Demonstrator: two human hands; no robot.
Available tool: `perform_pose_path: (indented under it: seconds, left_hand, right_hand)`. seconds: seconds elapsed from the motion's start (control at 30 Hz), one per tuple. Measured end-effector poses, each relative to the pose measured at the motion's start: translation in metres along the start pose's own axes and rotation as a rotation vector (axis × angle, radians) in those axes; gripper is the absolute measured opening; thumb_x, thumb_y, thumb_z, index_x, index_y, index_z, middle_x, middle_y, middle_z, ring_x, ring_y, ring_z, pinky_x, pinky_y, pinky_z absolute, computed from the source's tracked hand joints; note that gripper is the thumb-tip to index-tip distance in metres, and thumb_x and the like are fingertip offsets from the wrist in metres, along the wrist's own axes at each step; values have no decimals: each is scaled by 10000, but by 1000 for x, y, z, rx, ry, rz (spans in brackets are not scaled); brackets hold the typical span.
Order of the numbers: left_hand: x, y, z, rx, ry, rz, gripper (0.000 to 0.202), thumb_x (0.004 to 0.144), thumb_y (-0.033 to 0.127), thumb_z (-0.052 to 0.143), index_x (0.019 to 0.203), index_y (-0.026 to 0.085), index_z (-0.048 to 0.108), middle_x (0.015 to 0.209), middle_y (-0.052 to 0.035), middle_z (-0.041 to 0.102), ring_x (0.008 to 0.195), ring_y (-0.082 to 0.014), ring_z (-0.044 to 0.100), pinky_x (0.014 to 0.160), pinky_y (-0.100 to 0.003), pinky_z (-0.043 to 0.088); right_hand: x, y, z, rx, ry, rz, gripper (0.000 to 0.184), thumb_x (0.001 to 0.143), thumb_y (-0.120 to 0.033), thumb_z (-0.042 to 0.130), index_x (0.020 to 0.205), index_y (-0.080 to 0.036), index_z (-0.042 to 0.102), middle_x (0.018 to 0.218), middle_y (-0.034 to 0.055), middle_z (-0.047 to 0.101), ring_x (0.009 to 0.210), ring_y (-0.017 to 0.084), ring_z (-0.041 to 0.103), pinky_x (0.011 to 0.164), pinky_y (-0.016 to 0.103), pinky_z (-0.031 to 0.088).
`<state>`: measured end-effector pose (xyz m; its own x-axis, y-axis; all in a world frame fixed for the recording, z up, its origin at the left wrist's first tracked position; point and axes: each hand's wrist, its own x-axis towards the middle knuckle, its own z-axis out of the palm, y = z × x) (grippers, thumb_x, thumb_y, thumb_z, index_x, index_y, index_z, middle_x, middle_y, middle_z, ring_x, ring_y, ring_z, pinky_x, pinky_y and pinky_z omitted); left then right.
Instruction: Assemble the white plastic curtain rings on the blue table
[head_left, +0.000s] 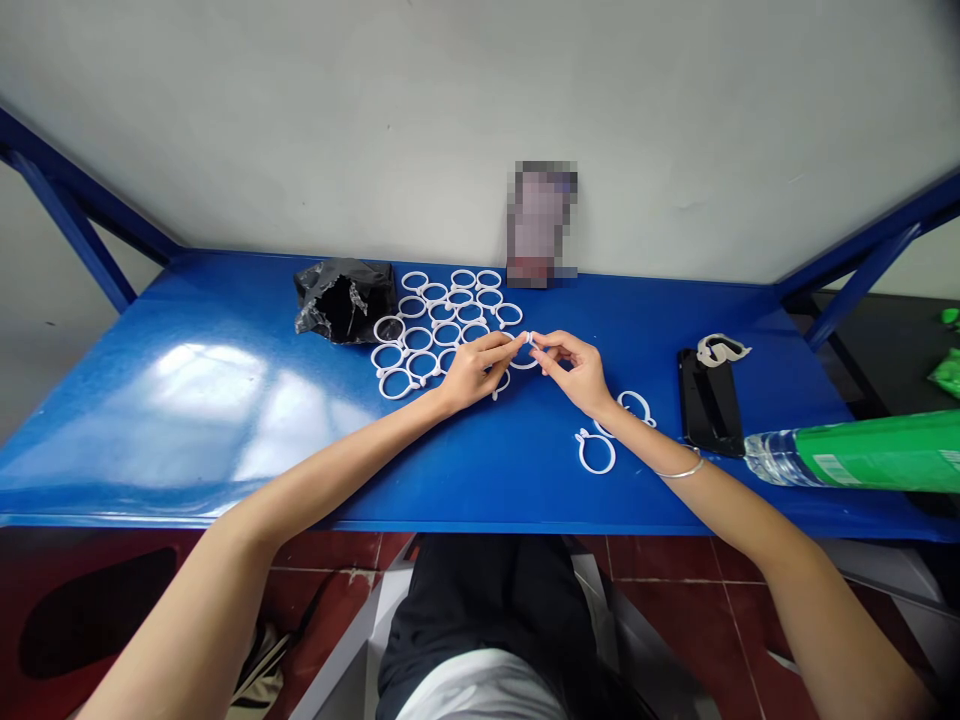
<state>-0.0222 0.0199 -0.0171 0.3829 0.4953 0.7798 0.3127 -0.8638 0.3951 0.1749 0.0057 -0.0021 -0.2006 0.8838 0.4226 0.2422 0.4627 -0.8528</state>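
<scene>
Both hands meet over the middle of the blue table (225,400), pinching one white plastic ring (524,353) between them. My left hand (480,368) grips its left side with thumb and fingers closed. My right hand (574,368) pinches the ring's top end at its opening. Just behind and left of the hands lies a cluster of several white rings (442,315) laid flat in rows. Two more loose rings (596,452) rest by my right wrist, which wears a thin bracelet.
A crumpled black plastic bag (345,298) sits left of the ring cluster. A black phone (709,400) with a white clip-like piece (720,349) lies at right. A plastic bottle with a green label (862,455) lies at the right edge. Blue shelf struts flank both sides.
</scene>
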Motion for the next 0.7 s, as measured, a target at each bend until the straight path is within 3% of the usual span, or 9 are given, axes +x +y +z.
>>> perform_pose_path:
  seconds: [0.7]
  left_hand:
    - [-2, -3, 1, -9, -1, 14, 358, 986, 147, 468, 1300, 194, 631, 931, -83, 705, 751, -98, 640, 666, -192, 504]
  right_hand:
    - [0, -4, -2, 15, -36, -5, 229, 884, -424, 659, 981, -230, 732, 827, 19, 700, 583, 121, 608, 585, 278, 521]
